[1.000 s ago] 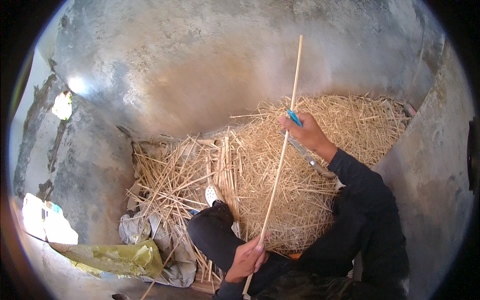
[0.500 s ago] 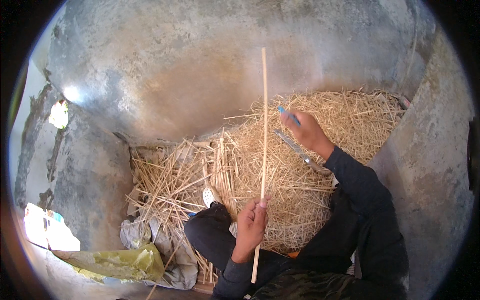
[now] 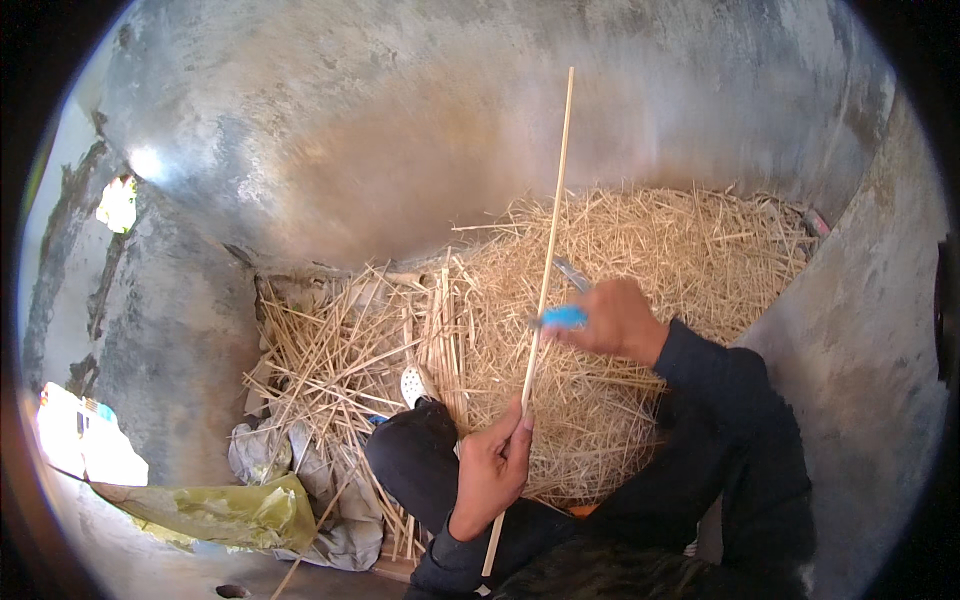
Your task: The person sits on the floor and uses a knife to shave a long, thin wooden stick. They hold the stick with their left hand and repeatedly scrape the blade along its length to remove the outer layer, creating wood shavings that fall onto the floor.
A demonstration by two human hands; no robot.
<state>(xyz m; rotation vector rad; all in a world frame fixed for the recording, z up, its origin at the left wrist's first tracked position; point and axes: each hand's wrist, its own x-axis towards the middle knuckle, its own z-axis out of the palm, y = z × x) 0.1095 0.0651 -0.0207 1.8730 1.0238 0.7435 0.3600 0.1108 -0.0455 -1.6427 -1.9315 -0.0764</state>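
My left hand [image 3: 494, 466] is closed around the lower part of a long, thin, pale wooden strip [image 3: 555, 205]. The strip tilts, its top leaning slightly right and its lower end hanging above my lap. A small blue tool [image 3: 566, 316], like a utility knife but blurred, is gripped in my right hand [image 3: 618, 318]. Its dark tip meets or nearly meets the strip above my left hand. Partly behind my right hand, the metal blade of a larger knife [image 3: 570, 274] lies on the heap of straw-like shavings [image 3: 700, 240].
Loose strips [image 3: 330, 340] lie in a tangle at the left. Beside them are a yellow sack [image 3: 240, 513] and a grey crumpled sheet [image 3: 350, 530]. A grey wall [image 3: 450, 130] rises behind, and another wall [image 3: 860, 380] closes the right side. My white shoe [image 3: 415, 386] rests among the strips.
My right hand has come down and left with the blue tool, from beside the strip to against or near it. The strip's top has swung right; my left hand still grips it.
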